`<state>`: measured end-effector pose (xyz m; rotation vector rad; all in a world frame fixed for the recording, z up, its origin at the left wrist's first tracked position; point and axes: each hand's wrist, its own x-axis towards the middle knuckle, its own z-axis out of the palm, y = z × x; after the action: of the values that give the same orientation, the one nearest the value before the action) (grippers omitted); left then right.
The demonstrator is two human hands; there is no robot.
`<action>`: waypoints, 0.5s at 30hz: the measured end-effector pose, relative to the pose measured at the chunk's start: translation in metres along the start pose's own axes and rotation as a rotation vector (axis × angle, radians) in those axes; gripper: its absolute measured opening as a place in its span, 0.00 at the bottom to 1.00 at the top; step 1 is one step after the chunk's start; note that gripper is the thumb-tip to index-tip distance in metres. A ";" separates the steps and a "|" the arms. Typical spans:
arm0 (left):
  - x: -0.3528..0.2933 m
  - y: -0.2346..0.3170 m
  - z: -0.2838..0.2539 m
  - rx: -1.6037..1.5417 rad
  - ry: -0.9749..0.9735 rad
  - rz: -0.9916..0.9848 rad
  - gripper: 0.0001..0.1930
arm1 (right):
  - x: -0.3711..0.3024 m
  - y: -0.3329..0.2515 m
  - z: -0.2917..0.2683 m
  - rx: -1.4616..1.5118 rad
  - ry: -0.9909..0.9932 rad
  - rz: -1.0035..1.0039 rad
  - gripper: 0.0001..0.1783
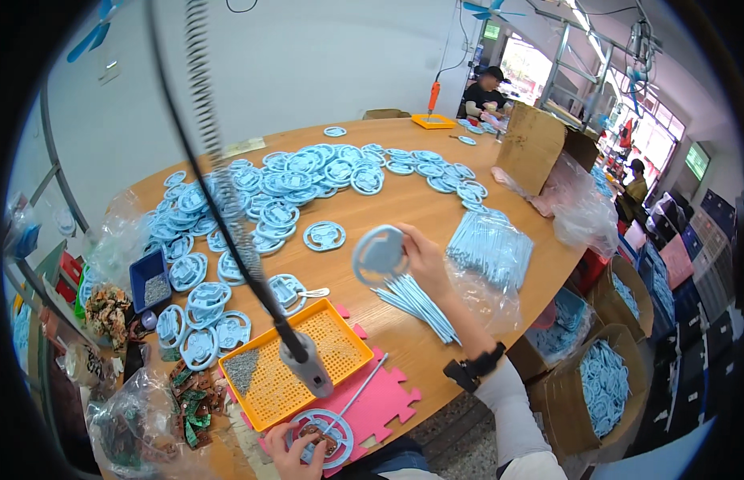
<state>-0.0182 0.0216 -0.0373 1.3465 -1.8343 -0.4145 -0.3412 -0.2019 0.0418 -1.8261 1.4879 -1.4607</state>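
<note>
Right hand (423, 261) clamps 1 blue wheel (380, 254) aloft. Toward 7 o'clock, left hand (294, 456) touches a 2nd wheel (347, 438); whether clamped, I cannot tell

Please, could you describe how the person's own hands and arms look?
The right hand and left hand are gloveless. A chunky black band circles the right forearm, beside a pale grey-white sleeve. No left sleeve can be made out.

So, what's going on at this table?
A person's right hand holds a light-blue plastic wheel-shaped piece above the wooden table. The left hand has its fingers on a second light-blue plastic wheel with a reddish-brown board inside. Nearby are a pink foam mat and a yellow plastic tray; more light-blue wheels lie piled farther back.
</note>
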 end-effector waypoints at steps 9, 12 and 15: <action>-0.018 0.037 -0.022 -0.889 -0.556 -0.644 0.26 | -0.160 -0.121 0.023 0.166 -1.103 -0.253 0.16; -0.032 0.047 -0.022 -0.781 -0.417 -0.747 0.25 | -0.183 -0.119 0.056 0.062 -0.917 -0.356 0.18; -0.051 0.020 -0.010 -0.777 -0.030 -0.633 0.26 | -0.197 -0.130 0.073 -0.045 -0.609 -0.479 0.25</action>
<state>-0.0184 0.0770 -0.0387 1.2995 -1.0188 -1.3205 -0.1954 -0.0036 0.0213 -2.4721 0.8256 -0.8948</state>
